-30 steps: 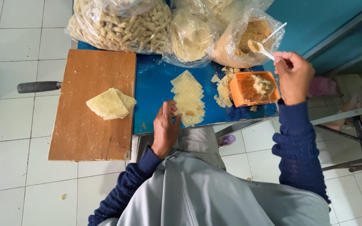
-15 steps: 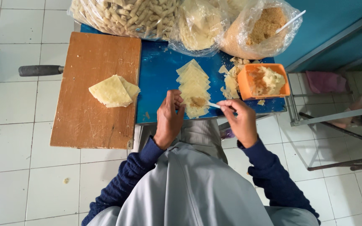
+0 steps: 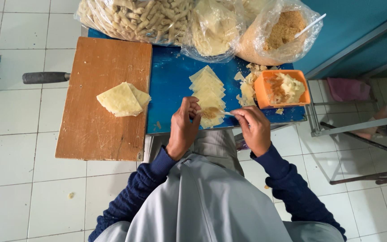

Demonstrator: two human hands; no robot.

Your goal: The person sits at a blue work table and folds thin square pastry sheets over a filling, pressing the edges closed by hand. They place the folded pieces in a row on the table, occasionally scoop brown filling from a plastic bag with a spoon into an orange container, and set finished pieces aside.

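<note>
At the centre of the frame the left hand (image 3: 183, 127) rests its fingertips on the near end of a row of pale triangular dough wrappers (image 3: 208, 94) laid on a blue tray (image 3: 169, 85). Just to its right, the right hand (image 3: 254, 127) pinches a thin white spoon (image 3: 225, 113) between thumb and fingers, its tip over a small heap of brownish filling (image 3: 209, 113) on the nearest wrapper. The left hand seems to press the wrapper flat rather than grip it, though the fingers hide the contact.

An orange tub (image 3: 282, 88) holding crumbly filling stands at the tray's right end, with wrapper scraps beside it. Left of the tray lies a wooden board (image 3: 92, 130) bearing a small stack of folded wrappers (image 3: 122, 99). Along the top edge sit clear plastic bags (image 3: 211, 22) of fried sticks, wrappers and crumbs.
</note>
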